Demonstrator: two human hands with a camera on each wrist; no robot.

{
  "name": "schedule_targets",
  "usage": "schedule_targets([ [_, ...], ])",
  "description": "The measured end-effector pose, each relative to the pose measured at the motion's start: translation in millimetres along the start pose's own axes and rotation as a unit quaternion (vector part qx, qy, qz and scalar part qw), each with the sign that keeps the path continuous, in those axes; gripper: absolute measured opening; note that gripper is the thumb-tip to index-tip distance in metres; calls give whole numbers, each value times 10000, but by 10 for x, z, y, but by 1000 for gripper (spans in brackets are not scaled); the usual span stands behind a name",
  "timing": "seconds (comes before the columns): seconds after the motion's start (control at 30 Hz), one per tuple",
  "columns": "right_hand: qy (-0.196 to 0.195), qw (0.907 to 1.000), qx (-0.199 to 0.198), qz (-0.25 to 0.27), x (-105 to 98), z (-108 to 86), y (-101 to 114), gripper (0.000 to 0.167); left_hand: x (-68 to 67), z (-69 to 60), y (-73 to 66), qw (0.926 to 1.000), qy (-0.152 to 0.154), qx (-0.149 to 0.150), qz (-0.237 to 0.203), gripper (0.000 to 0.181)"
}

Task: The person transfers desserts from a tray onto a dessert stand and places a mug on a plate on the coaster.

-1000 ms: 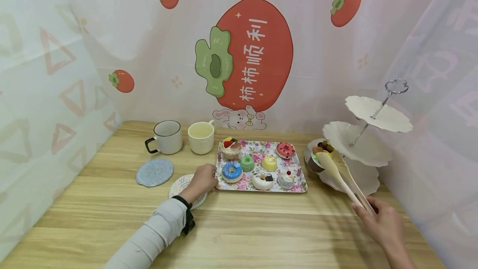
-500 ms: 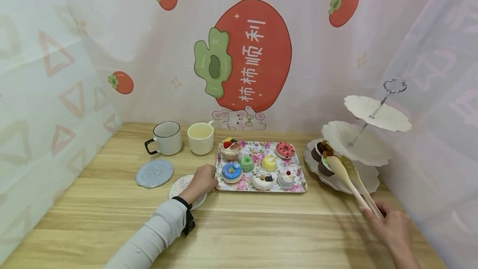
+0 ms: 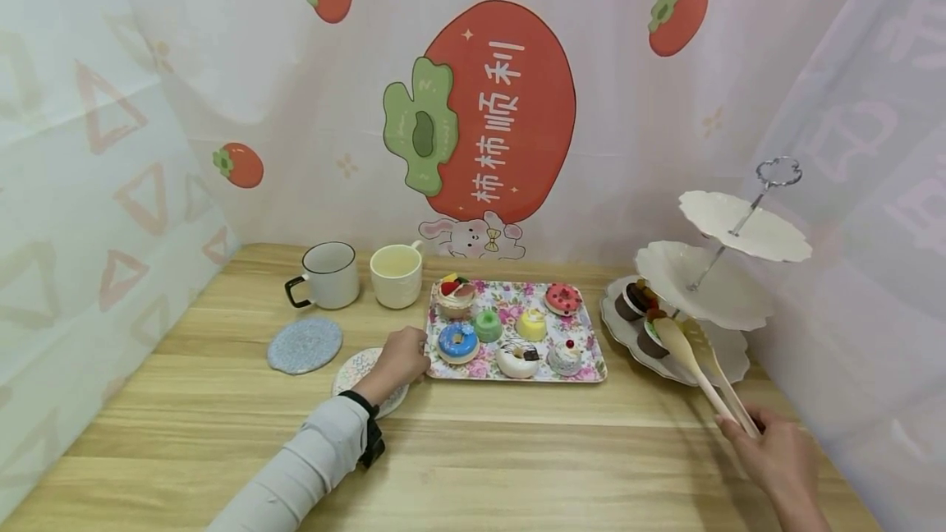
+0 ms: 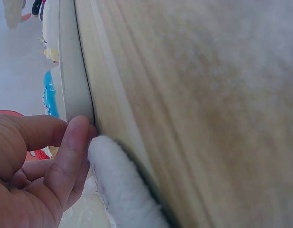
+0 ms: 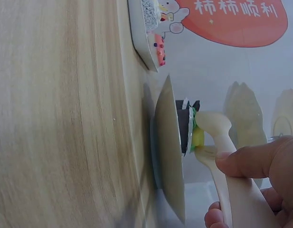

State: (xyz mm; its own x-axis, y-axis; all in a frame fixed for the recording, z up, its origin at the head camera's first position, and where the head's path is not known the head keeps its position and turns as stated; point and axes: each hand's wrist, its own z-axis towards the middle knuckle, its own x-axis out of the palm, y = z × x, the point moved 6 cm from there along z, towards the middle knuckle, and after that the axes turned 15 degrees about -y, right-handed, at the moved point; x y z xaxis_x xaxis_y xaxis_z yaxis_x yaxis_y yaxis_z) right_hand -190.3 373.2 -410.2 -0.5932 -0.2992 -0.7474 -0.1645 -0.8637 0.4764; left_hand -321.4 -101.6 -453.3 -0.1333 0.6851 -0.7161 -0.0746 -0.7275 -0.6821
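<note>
My left hand [image 3: 402,358] pinches the left edge of the floral tray [image 3: 510,294]; the thumb and fingertips meet at its rim in the left wrist view. On the right, my right hand [image 3: 779,450] grips pale tongs [image 3: 702,380] with a spoon end and a fork end. Their tips reach the topping of a brown-cupped cupcake [image 3: 650,343] on the bottom plate of the white three-tier stand [image 3: 742,228]. Whether they squeeze it cannot be told. Just behind it on that plate sits a second dark cupcake [image 3: 628,302], partly hidden.
The tray bears a blue donut [image 3: 458,341], a white donut [image 3: 516,358], a red donut [image 3: 563,299] and several small cakes. A white mug [image 3: 331,276] and a cream cup [image 3: 397,276] stand left, near a grey coaster [image 3: 305,345]. A patterned coaster [image 3: 358,366] lies under my left wrist.
The tongs and the cupcake at their tips have moved right and slightly down onto the stand's bottom plate, uncovering the cupcake behind. My left hand has stayed at the tray's edge.
</note>
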Motion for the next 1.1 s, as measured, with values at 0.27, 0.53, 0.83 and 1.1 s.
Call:
schedule_targets([
  [0.27,76,9999,-108,-68,36,23,5,50,-10,-2,-6,10000,-35,12,-13,10],
  [0.53,357,9992,180,-83,60,35,-20,55,8,-5,4,10000,5,-21,-43,17],
  [0.83,483,9982,367,-11,62,21,-28,62,5,-24,-12,10000,4,-9,-5,16],
  [1.1,191,9988,439,52,20,-1,-38,59,-3,-20,-6,10000,6,7,-66,27],
])
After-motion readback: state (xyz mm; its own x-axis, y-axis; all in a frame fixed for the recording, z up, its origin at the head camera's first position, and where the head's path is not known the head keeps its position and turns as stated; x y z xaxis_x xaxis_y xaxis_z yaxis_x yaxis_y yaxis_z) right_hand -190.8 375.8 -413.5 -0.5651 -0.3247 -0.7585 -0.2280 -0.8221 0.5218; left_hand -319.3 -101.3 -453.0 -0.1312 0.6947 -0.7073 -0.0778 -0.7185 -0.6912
